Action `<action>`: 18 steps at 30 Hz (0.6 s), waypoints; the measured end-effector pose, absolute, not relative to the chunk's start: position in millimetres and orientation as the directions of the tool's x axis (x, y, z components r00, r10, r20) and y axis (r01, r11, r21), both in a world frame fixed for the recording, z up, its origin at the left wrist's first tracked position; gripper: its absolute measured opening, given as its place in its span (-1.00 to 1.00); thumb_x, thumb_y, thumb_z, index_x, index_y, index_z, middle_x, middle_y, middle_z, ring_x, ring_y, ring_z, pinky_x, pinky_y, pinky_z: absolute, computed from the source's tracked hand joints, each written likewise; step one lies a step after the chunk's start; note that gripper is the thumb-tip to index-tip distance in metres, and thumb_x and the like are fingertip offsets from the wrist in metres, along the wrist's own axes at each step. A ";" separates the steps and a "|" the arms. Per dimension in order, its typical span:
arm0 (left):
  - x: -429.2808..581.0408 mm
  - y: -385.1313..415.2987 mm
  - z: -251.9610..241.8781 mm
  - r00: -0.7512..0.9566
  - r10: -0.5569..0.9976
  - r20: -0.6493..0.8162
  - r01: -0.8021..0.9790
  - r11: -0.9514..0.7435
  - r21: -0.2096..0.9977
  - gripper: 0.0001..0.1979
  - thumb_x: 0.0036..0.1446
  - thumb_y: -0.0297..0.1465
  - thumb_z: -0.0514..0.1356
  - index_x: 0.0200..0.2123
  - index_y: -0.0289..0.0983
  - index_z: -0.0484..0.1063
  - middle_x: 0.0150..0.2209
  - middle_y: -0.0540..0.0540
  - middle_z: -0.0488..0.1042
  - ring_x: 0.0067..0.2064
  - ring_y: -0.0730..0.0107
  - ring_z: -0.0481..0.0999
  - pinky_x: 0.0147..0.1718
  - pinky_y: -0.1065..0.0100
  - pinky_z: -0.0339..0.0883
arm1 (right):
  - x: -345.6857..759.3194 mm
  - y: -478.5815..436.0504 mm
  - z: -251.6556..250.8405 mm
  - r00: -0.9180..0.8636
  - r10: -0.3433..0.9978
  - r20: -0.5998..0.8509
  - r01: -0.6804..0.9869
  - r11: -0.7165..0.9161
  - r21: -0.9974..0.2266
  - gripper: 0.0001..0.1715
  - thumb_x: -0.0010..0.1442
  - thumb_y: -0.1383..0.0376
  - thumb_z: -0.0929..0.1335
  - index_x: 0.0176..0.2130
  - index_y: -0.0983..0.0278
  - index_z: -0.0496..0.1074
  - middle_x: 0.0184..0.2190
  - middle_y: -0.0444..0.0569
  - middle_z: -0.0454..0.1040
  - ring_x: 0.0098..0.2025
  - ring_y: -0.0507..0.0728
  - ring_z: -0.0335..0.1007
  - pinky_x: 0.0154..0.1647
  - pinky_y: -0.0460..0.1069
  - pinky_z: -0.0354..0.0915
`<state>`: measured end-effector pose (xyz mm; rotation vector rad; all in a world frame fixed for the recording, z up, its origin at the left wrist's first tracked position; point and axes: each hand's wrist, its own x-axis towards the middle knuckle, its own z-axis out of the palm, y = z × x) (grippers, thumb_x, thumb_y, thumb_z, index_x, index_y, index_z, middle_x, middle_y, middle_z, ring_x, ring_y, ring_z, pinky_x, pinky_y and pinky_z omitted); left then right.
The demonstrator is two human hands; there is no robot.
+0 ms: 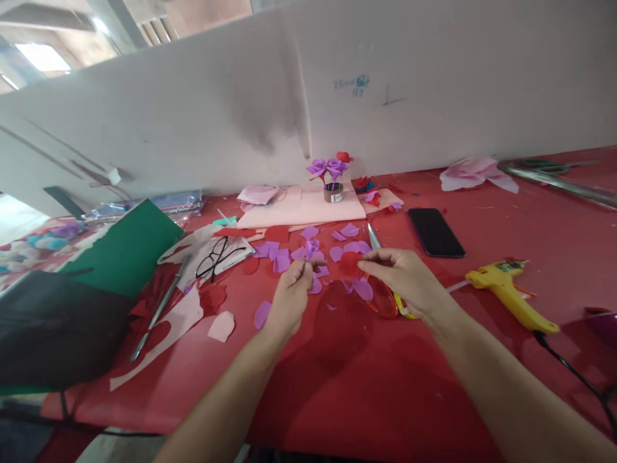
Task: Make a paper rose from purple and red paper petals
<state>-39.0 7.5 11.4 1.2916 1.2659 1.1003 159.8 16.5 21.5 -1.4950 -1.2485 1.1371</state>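
My left hand is pinched shut on a small purple paper bud, holding it just above the red table. My right hand reaches in from the right with fingers pinched beside a red paper petal; whether it grips the petal is unclear. Several purple petals lie scattered under and behind both hands. Scissors with a red and yellow handle lie beneath my right hand.
A yellow glue gun with a black cord lies at right, a black phone behind it. Finished purple and red paper roses stand on a pink sheet. Glasses, green paper and black paper lie left.
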 end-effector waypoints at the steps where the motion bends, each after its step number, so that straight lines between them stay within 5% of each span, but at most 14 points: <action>1: -38.6 7.7 9.6 0.025 0.999 -0.029 0.018 0.029 0.999 -0.73 0.22 -0.21 0.10 -0.29 -0.28 0.47 -0.34 -0.04 0.43 -0.45 0.52 0.21 -0.41 0.41 0.13 | 158.9 17.4 21.2 0.101 0.983 -0.151 0.091 -0.160 -0.983 -0.81 -0.10 0.19 0.48 -0.46 0.26 0.53 -0.51 -0.13 0.53 -0.47 0.04 0.39 -0.40 -0.04 0.25; 6: -29.1 2.4 5.6 0.092 0.991 -0.098 -0.201 0.115 0.973 -0.77 0.13 -0.22 0.25 -0.27 -0.28 0.47 -0.49 0.01 0.41 -0.48 0.52 0.19 -0.44 0.42 0.07 | 151.4 18.1 22.2 0.132 0.956 -0.263 -0.178 -0.238 -0.955 -0.77 -0.23 0.21 0.54 -0.49 0.26 0.55 -0.54 -0.13 0.51 -0.50 0.02 0.35 -0.41 -0.03 0.23; 11: -16.4 -7.0 4.9 0.130 0.983 -0.132 -0.358 0.170 0.918 -0.71 0.10 -0.20 0.29 -0.47 -0.27 0.34 -0.54 0.04 0.39 -0.49 0.55 0.21 -0.46 0.46 0.07 | 145.5 14.6 21.2 0.162 0.958 -0.239 -0.218 -0.201 -0.955 -0.78 -0.25 0.22 0.55 -0.51 0.24 0.56 -0.48 -0.12 0.56 -0.40 0.06 0.41 -0.23 0.01 0.28; 18: -10.0 -8.4 -3.9 0.112 0.985 -0.130 -0.534 0.170 0.828 -0.80 -0.06 -0.31 0.42 -0.45 -0.26 0.49 -0.48 0.05 0.46 -0.43 0.57 0.36 -0.38 0.48 0.20 | 137.8 5.1 23.2 0.164 0.967 -0.196 -0.276 -0.146 -0.950 -0.77 -0.20 0.18 0.54 -0.48 0.25 0.57 -0.46 -0.09 0.57 -0.37 0.08 0.43 -0.19 0.03 0.29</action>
